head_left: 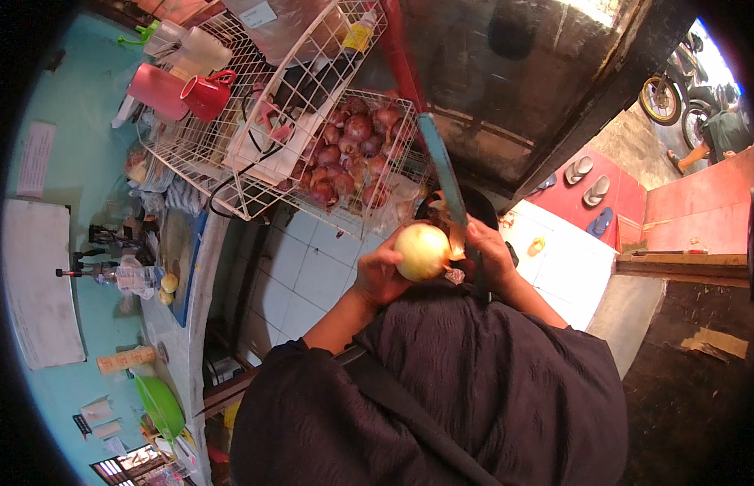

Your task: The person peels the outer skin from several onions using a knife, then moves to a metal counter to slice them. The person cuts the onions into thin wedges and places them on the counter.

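My left hand (pixel 381 270) is closed round a large pale yellow onion (pixel 423 252), held in front of my lap. Its visible side looks smooth and bare of brown skin. In my right hand (pixel 490 255) is a knife (pixel 444 166), its long flat blade pointing up and away, tinted blue-green. A strip of dry brown onion skin (pixel 457 241) hangs between the blade and the onion, near my right thumb. My right fingers partly hide the knife's handle. Behind the onion is a dark round container (pixel 478 209), mostly covered by my hands and the knife.
A white wire rack (pixel 245 174) ahead holds many red onions (pixel 358 127), with a red mug (pixel 207 95) at its left. On the left counter are a plastic bottle (pixel 134 278) and a green basin (pixel 160 407). Sandals (pixel 596 190) lie by the doorway at right.
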Action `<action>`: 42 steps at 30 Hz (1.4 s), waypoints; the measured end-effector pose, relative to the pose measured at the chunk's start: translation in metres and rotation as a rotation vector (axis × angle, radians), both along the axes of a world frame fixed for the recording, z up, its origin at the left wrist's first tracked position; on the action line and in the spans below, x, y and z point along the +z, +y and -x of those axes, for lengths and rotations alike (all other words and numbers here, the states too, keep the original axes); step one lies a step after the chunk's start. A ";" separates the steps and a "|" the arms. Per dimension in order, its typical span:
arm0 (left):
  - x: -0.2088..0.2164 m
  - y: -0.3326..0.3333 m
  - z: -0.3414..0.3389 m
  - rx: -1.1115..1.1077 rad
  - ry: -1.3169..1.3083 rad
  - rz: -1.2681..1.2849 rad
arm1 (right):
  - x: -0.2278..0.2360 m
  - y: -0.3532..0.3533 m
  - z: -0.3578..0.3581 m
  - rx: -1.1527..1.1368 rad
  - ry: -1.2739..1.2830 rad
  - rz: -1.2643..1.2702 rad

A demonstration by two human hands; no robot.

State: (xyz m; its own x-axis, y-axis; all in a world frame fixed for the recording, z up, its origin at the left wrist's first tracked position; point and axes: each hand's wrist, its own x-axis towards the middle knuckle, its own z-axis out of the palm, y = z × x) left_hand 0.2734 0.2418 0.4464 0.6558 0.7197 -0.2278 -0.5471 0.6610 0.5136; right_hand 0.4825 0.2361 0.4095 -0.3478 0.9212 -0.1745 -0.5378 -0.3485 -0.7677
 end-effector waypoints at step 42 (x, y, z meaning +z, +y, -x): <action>0.016 0.007 -0.019 -0.086 0.044 -0.273 | -0.010 0.014 -0.008 -0.160 0.022 0.127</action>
State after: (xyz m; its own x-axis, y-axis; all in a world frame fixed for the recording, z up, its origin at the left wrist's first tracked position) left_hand 0.2923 0.2491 0.4625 0.7108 0.7006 -0.0624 -0.4684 0.5377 0.7011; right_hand 0.4903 0.2498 0.3998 -0.2040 0.9362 -0.2864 -0.6103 -0.3503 -0.7105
